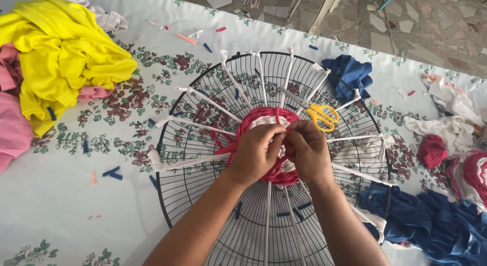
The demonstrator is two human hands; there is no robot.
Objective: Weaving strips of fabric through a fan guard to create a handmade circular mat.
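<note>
Left hand (pixel 257 150) is closing its fingers on the red fabric strip (pixel 229 146) | right hand (pixel 306 146) is pinching the same strip beside it | both are resting over the red-and-white woven disc (pixel 264 116) at the centre of the black wire fan guard (pixel 182 144) | yellow-handled scissors (pixel 323 117) are lying just right of the disc | yellow cloth (pixel 66 58) is sitting far left on the floral sheet (pixel 61 195).

illumination: bright, even daylight with no single strong source. shadows are soft and short, lying close under the black round wire fan guard (pixel 177 195) and the heap of yellow cloth (pixel 66 58). the pale floral table cover (pixel 56 195) reads slightly washed out. focus is sharp at centre. wide-angle bending shows at the edges.
</note>
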